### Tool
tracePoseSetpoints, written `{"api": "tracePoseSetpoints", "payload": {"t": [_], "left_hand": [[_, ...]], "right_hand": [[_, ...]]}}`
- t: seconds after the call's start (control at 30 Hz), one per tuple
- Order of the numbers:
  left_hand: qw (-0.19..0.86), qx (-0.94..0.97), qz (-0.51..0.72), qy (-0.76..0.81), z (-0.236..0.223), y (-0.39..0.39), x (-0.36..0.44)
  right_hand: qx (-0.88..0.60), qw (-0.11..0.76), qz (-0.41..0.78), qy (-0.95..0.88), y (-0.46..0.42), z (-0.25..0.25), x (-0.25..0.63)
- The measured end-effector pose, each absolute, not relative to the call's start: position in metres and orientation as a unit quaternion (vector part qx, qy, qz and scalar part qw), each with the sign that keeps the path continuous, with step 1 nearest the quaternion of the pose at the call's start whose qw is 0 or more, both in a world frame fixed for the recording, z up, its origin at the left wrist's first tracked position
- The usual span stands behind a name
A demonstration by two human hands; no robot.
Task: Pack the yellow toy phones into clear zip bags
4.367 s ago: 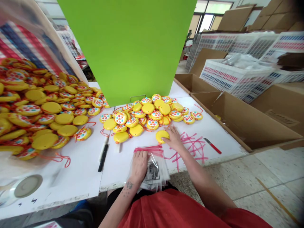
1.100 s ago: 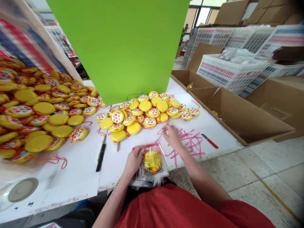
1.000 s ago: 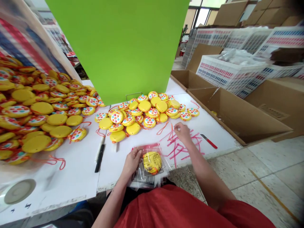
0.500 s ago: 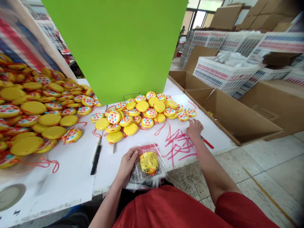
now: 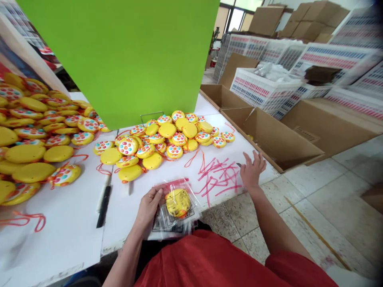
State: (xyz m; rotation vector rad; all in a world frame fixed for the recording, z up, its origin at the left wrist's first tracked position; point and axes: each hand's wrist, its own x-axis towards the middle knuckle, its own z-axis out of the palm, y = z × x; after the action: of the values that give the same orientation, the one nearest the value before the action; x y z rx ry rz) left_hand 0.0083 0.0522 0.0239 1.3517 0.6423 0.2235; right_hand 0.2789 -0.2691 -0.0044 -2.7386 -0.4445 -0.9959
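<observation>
My left hand [image 5: 150, 205] pinches the upper left edge of a clear plastic bag [image 5: 194, 201]. A flat yellow toy [image 5: 178, 202] with an orange tip lies inside, and more printed bags are layered under it at the table's front edge. My right hand [image 5: 253, 171] is raised near the table's right edge, fingers spread and nothing in them. Just left of its fingers shows a small dark pointed tip [image 5: 238, 164]; the rest of that object is hidden by the hand. Pink marker strokes [image 5: 220, 179] cover the tabletop between my hands.
A pile of yellow toys [image 5: 167, 130] with coloured dots and orange cords lies ahead, before a green panel [image 5: 125, 59]. A bigger heap [image 5: 30, 155] is at left. A black-handled tool [image 5: 103, 207] lies on the table [image 5: 68, 227]. Cardboard boxes [image 5: 269, 139] and white crates [image 5: 266, 87] stand at right.
My right hand has drawn back from the toys at the right end of the pile, and its fingers have spread. My left hand keeps hold of the bag. The view has turned slightly right.
</observation>
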Motion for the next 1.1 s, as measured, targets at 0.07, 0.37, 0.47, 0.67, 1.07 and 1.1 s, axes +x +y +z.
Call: {"api": "tracePoseSetpoints", "payload": {"t": [0.07, 0.37, 0.47, 0.67, 1.07, 1.1], "left_hand": [[0.725, 0.612, 0.102, 0.297, 0.024, 0.052, 0.009], [0.743, 0.595, 0.101, 0.290, 0.022, 0.053, 0.009], [0.744, 0.594, 0.102, 0.287, 0.021, 0.053, 0.009], [0.742, 0.602, 0.098, 0.278, 0.019, 0.054, 0.008], [0.724, 0.636, 0.119, 0.238, 0.007, 0.055, 0.002], [0.721, 0.641, 0.123, 0.233, 0.005, 0.056, 0.002]], "right_hand": [[-0.906, 0.135, -0.384, -0.120, -0.276, -0.001, 0.283], [-0.946, 0.136, -0.238, -0.172, -0.289, -0.016, 0.274], [-0.950, 0.171, -0.182, -0.186, -0.291, -0.018, 0.274], [-0.934, 0.257, -0.163, -0.187, -0.293, -0.009, 0.275], [-0.850, 0.320, -0.070, -0.413, -0.144, 0.040, 0.206], [-0.844, 0.319, -0.022, -0.431, -0.127, 0.036, 0.194]]}}
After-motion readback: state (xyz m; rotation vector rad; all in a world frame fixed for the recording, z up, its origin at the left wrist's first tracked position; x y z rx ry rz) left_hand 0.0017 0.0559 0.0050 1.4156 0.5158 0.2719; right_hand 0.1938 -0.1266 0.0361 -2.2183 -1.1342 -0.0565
